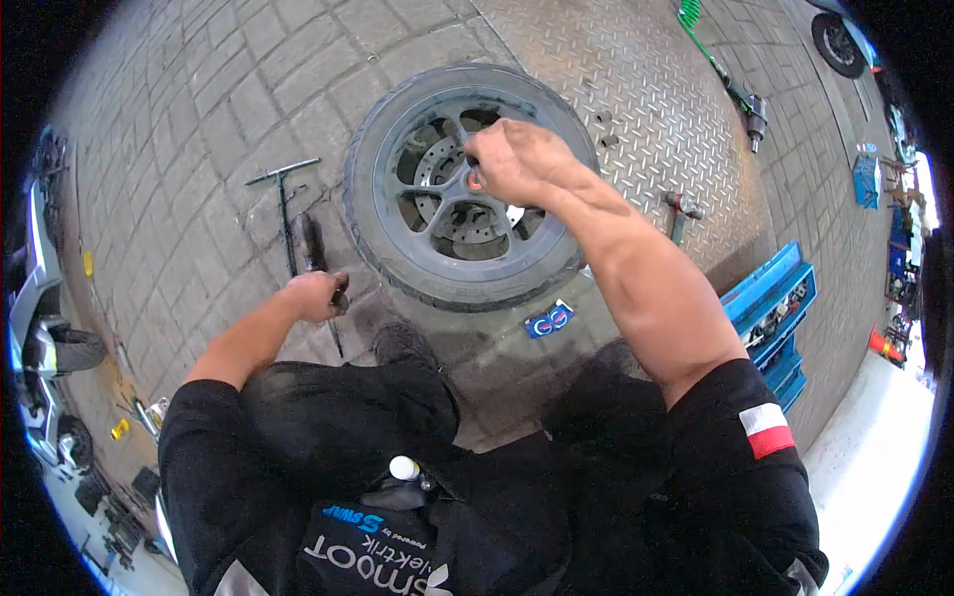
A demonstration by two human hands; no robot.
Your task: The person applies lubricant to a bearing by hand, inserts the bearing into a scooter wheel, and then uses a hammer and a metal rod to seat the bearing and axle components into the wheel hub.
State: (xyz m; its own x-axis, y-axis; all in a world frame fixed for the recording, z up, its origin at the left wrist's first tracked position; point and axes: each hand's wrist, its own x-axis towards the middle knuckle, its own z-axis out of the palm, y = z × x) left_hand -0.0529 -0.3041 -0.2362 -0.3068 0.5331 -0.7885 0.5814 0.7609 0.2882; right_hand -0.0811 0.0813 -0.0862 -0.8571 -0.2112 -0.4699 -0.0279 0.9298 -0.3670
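Note:
A motorcycle wheel with its tyre (467,288) lies flat in front of me, a brake disc (437,159) visible between its spokes. Over its hub is my right hand (522,164), fingers closed; whatever they may hold is hidden. A reddish ring (474,182) shows at the hub beside those fingers. Left of the wheel, my left hand (320,296) is curled above the ground, with something dark at its fingertips that I cannot make out. Close to it lie a screwdriver with a black handle (311,238) and a T-handle wrench (284,214).
A small blue packet (550,320) lies near the tyre's front edge. On the right are a metal tread plate (646,109), a hammer (684,207), an impact wrench (753,119) on a green coiled hose (689,14), and an open blue toolbox (775,303). Scooters (45,288) stand far left.

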